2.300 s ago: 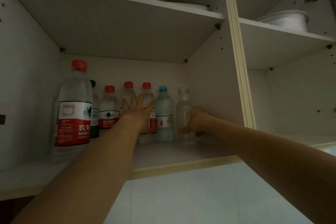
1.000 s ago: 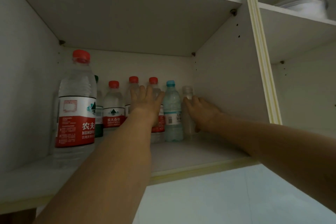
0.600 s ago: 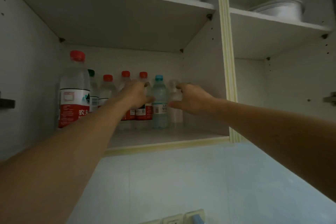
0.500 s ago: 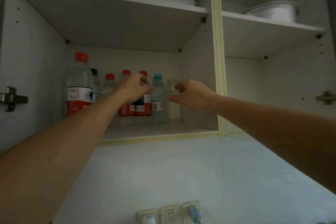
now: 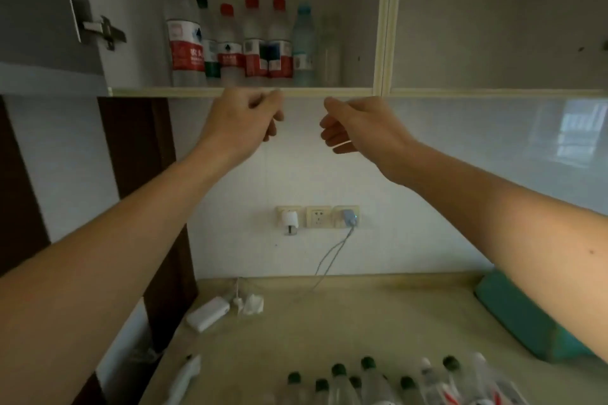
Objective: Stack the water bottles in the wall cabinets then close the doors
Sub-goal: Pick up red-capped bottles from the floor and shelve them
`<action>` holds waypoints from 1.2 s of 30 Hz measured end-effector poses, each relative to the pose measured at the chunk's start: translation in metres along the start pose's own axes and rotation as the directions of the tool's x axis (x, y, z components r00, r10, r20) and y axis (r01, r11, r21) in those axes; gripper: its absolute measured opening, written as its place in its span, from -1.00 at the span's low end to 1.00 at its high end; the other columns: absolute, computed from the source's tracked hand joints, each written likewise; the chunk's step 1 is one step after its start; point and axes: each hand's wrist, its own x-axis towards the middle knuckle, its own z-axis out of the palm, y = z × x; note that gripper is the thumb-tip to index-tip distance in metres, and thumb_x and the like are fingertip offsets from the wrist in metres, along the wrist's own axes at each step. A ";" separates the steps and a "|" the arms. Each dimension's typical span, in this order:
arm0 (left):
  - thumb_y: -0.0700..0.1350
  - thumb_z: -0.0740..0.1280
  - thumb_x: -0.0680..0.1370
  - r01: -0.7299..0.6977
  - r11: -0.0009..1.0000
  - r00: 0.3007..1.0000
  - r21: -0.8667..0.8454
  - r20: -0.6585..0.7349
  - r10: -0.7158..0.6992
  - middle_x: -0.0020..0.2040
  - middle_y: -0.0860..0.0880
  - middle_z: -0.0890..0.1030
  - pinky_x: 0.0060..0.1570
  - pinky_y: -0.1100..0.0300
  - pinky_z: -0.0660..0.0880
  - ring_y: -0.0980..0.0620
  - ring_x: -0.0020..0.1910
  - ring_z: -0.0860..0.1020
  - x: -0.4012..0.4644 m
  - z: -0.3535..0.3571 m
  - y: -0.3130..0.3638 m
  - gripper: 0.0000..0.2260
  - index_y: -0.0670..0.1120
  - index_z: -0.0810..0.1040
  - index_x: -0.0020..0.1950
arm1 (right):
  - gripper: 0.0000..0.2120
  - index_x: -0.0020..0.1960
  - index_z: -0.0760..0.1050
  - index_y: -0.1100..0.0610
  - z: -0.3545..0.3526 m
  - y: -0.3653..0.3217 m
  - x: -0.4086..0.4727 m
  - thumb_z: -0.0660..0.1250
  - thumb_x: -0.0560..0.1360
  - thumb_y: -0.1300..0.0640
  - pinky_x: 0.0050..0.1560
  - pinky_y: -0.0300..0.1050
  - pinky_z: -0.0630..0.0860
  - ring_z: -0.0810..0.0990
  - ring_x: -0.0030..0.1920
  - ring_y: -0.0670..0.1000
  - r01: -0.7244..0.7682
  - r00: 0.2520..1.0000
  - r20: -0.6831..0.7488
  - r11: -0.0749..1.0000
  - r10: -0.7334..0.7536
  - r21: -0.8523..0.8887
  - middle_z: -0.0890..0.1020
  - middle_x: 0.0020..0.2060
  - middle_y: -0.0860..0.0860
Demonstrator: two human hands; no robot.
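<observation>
Several water bottles stand in a row at the back of the wall cabinet's lower shelf point(image 5: 250, 92): a tall red-capped bottle point(image 5: 183, 26) at the left, smaller red-capped ones point(image 5: 266, 43), a blue-capped bottle point(image 5: 303, 46) and a clear bottle point(image 5: 330, 49) at the right. My left hand point(image 5: 243, 122) and my right hand point(image 5: 358, 128) hover just below the shelf's front edge, fingers loosely curled, holding nothing. More bottles with dark green caps point(image 5: 368, 378) stand on the counter at the bottom.
The left cabinet door point(image 5: 42, 10) hangs open with its hinge point(image 5: 98, 28) showing. The right compartment point(image 5: 493, 26) is open. Wall sockets point(image 5: 317, 216) with a plugged cable, a white power bank point(image 5: 208, 313), a teal object point(image 5: 526, 316) and a dark door frame point(image 5: 138, 174) surround the beige counter point(image 5: 329, 322).
Both hands have let go of the bottles and drawn back out of the cabinet, down below the shelf edge. My view has tilted down, so the counter and its bottles now show.
</observation>
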 end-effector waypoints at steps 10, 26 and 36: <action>0.06 0.18 0.69 0.353 0.928 0.929 -0.117 0.166 -0.332 -0.43 -0.01 0.49 -0.46 0.23 0.33 0.08 -0.50 0.40 -0.180 0.006 -0.050 -0.58 -0.13 0.59 -0.23 | -0.64 -0.14 0.64 0.21 0.057 0.049 -0.163 0.23 0.63 0.00 -0.38 -0.13 0.42 0.56 -0.38 -0.01 -0.236 0.969 0.102 0.964 0.225 0.120 0.68 -0.33 0.09; -0.03 0.18 0.71 0.707 0.695 0.433 0.133 0.695 -0.574 -0.41 -0.05 0.53 -0.48 0.25 0.38 0.12 -0.52 0.45 -0.522 0.118 -0.192 -0.66 -0.15 0.58 -0.16 | -0.66 -0.11 0.65 0.16 0.137 0.256 -0.489 0.21 0.66 0.01 -0.32 -0.13 0.53 0.58 -0.38 -0.06 -0.765 0.644 0.019 0.645 0.764 -0.005 0.69 -0.33 0.06; 0.03 0.26 0.66 0.709 0.577 0.183 0.405 0.684 -0.706 -0.05 -0.11 0.67 -0.12 0.00 0.60 -0.03 -0.18 0.63 -0.726 0.283 -0.319 -0.82 -0.03 0.53 -0.05 | -0.72 0.00 0.60 0.28 0.174 0.517 -0.675 0.25 0.64 0.08 -0.17 -0.05 0.60 0.61 -0.19 0.09 -0.960 0.248 0.046 0.251 0.968 -0.121 0.67 -0.11 0.23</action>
